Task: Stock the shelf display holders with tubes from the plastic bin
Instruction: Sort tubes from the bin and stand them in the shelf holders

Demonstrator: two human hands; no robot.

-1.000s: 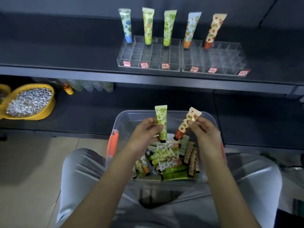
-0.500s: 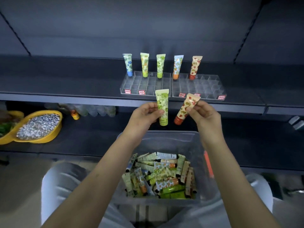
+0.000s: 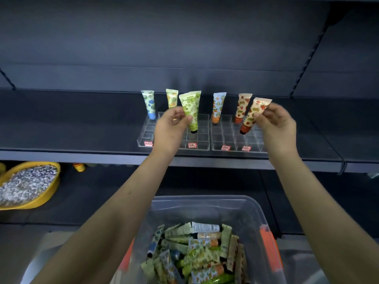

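Shelf: holders mostly unfilled.
Left grip: pinches green tube.
Right grip: pinches red tube.
Change: both up from bin; slotting likely next.

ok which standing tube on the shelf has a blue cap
The leftmost tube in the left holder; the other standing caps that show are orange or red.

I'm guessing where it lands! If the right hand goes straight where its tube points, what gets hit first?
Probably an empty slot of the right holder, just in front of the standing red tube; depth is unclear.
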